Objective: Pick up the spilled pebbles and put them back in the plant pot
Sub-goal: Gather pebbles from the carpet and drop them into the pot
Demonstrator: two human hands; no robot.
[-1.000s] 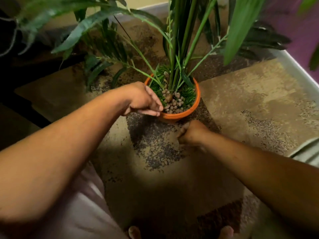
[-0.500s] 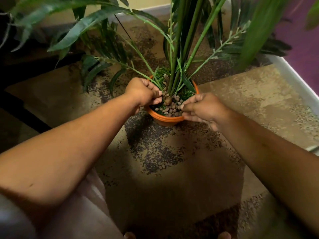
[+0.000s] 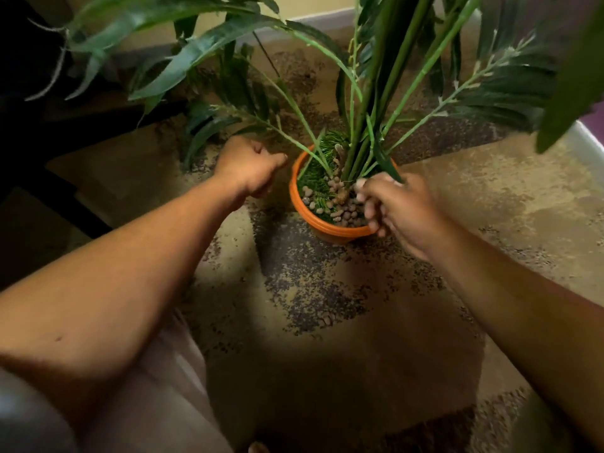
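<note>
While the right hand [image 3: 403,212] is hanging over the plant pot [image 3: 327,228], its fingers [image 3: 371,209] are curling down, too blurred to show any load; the left hand [image 3: 248,168] is curling beside it, contents hidden. Pebbles [image 3: 346,210] are lying inside: light, hard, probably rolling easily, best pinched from above.

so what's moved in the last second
The right hand rose off the carpet in front of the pot and now reaches over its right rim, fingers down at the pebbles. The left hand left the pot's left rim and drew away to the left, fingers curled. The pot stayed put on the carpet.
</note>
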